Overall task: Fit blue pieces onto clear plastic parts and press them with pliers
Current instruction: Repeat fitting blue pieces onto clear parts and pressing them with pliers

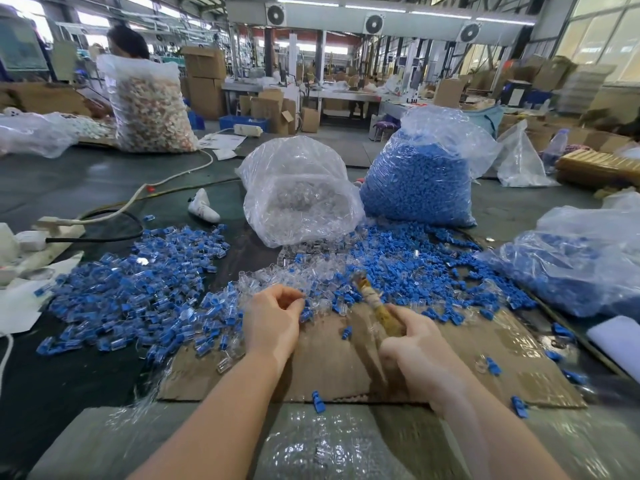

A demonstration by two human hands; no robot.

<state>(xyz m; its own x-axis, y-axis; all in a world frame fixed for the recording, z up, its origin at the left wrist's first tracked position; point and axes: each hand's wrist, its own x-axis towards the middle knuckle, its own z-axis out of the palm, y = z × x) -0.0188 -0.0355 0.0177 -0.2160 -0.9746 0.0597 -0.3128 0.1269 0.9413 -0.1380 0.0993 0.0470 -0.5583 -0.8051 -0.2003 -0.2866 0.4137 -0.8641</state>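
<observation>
My left hand (273,320) hovers over the near edge of a scatter of clear plastic parts (277,278), fingers curled, pinching a small piece that is too blurred to name. My right hand (415,351) grips the wrapped handles of the pliers (372,299), whose jaws point up and away toward the loose blue pieces (408,268). A heap of fitted blue-and-clear parts (138,289) lies to the left. Both hands are above a cardboard sheet (450,368).
An open bag of clear parts (298,195) and a bag of blue pieces (419,181) stand behind the piles. Another bag of blue pieces (571,268) lies at right. A power strip (52,230) with cables sits at left. A person (124,43) sits far left.
</observation>
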